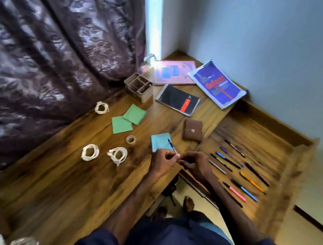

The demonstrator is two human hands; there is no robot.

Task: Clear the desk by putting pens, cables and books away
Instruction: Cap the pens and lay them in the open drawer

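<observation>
While I watch through the head camera, a dark patterned curtain (56,57) fills the left side and a wooden desk (73,173) runs from near left to the far corner.

Three books lie at the far end. A blue book (217,84) is farthest right, a pink book (173,71) is to its left, and a black notebook (177,99) with a red label sits nearer. A brown desk organizer (138,87) stands left of the notebook, against the curtain.

On a lower wooden section (269,153) at the right, a row of pens (228,160) lies side by side.

My two hands meet near the desk's middle. The left hand (163,161) pinches a blue pen (171,144), whose tip points away over a blue paper note (160,141). The right hand (197,163) has its fingers curled, with fingertips at the pen's near end. I cannot tell whether it grips anything.

A brown snap pouch (192,129) rests just beyond the right hand. Two green notes (122,125) overlap left of the blue one.

Three coiled white cables are on the left half of the desk. One cable (97,109) is far, by the curtain. Two more (84,153) (123,154) lie nearer, side by side. A small tape roll (130,142) stands between the green notes and the near cables.
</observation>
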